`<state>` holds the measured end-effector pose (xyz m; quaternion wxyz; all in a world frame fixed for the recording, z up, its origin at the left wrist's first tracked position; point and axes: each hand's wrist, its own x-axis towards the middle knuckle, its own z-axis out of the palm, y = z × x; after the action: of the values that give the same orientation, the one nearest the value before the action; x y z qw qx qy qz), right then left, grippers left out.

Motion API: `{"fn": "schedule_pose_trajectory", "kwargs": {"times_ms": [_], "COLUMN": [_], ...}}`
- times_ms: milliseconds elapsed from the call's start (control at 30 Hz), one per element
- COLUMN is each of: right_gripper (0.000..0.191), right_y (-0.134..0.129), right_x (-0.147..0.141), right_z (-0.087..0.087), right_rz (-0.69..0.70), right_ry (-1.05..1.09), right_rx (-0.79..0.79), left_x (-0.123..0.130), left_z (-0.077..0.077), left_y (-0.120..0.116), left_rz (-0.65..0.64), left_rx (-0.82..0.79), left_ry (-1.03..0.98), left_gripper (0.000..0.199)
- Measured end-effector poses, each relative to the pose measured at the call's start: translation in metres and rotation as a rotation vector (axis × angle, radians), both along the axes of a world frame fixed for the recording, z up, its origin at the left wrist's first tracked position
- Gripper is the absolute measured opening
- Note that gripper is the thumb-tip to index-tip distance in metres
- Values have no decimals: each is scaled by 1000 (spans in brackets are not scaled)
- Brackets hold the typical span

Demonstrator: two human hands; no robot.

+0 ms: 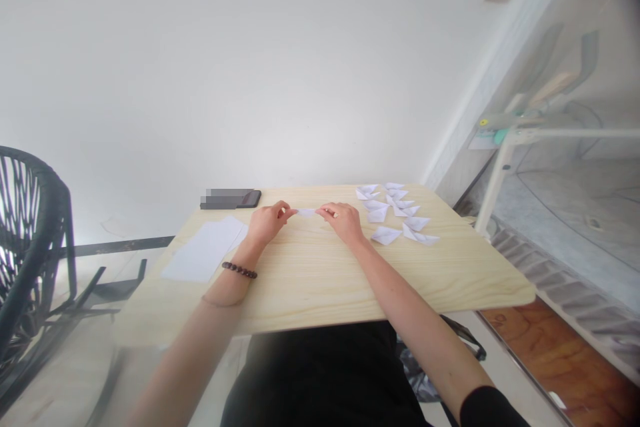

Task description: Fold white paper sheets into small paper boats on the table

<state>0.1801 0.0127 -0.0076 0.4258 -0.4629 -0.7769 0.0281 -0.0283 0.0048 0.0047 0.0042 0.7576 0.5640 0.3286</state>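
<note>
A small folded piece of white paper [307, 212] is stretched level between my two hands, just above the table's middle. My left hand [271, 221] pinches its left end between thumb and fingers. At the opposite end, my right hand [343, 221] grips it in the same way. The fingertips cover both ends, so the exact fold is hard to make out. Several folded white paper boats [387, 234] stand in two rough columns to the right of my right hand. Flat sheets of white paper [200, 253] lie to the left, beside my left wrist.
A dark phone [249, 199] lies at the back left of the light wooden table [310, 293], which stands against a white wall. On the left is a dark woven chair [60, 213]. A white metal frame [500, 173] rises on the right.
</note>
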Motion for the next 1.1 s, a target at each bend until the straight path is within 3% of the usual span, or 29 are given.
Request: {"fn": "schedule_pose_trajectory", "kwargs": {"times_ms": [133, 467, 567, 667, 800, 933, 1100], "right_gripper": [21, 22, 22, 30, 25, 19, 24], "right_y": [0, 1, 4, 6, 5, 3, 4], "right_x": [0, -3, -3, -4, -6, -7, -6], "right_z": [-2, -4, -8, -11, -12, -11, -10], "right_rz": [39, 105, 103, 137, 186, 166, 116], "right_ry": [101, 332, 414, 422, 282, 110, 42], "right_rx": [-71, -143, -203, -255, -253, -207, -153], "left_x": [0, 7, 8, 8, 8, 9, 12], "left_z": [-2, -11, -13, -16, -20, -20, -14], "left_y": [-1, 7, 8, 8, 8, 7, 3], "left_rz": [-65, -260, -311, -343, -361, -367, -340], "left_rx": [-68, -239, -327, -405, -419, -393, -375], "left_ry": [-87, -626, -751, -746, -679, -606, -471], "left_gripper": [35, 38, 49, 58, 52, 48, 41]}}
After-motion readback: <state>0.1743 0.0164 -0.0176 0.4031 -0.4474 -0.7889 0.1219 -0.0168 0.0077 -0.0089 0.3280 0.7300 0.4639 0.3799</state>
